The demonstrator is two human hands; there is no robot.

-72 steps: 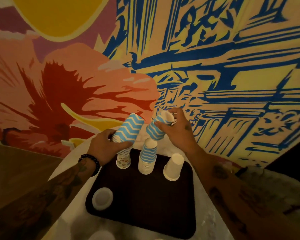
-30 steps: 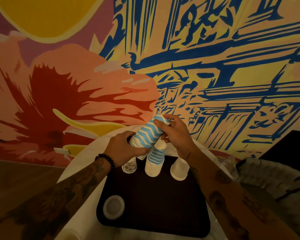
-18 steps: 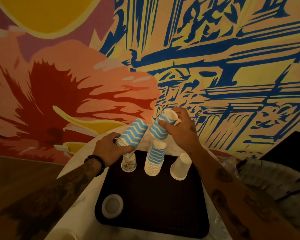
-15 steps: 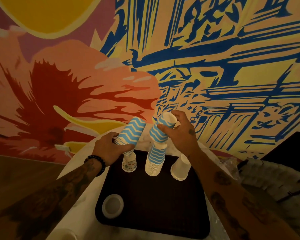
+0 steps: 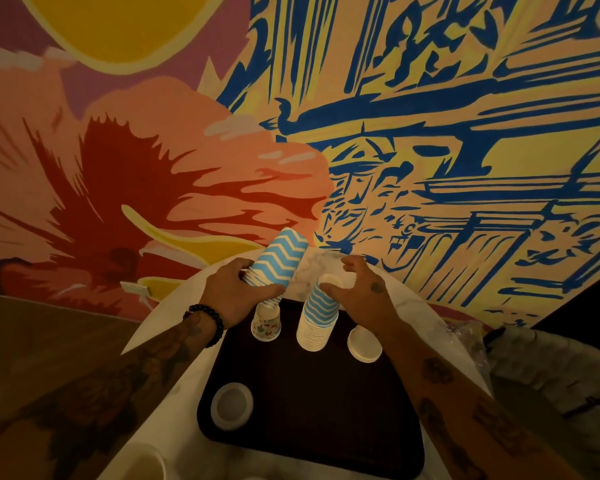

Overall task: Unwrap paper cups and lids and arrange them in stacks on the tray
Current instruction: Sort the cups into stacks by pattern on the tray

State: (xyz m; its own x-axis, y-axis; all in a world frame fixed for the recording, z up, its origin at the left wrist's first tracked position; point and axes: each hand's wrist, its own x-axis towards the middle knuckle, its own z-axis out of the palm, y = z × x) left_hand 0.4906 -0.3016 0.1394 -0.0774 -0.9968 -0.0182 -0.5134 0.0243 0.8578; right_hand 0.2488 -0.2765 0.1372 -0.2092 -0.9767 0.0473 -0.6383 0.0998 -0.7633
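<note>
Above the tray, left hand grips tilted cups, rims half hidden; right hand hovers, fingers spread.

Left hand: I see fingers and thumb wrapped round a tilted stack of cups, with a dark bead bracelet at the wrist.
Right hand: fingers spread and arched, gripping nothing, thumb pointing inward.
Forearms: both bare and tattooed, reaching forward from the lower corners.
</note>
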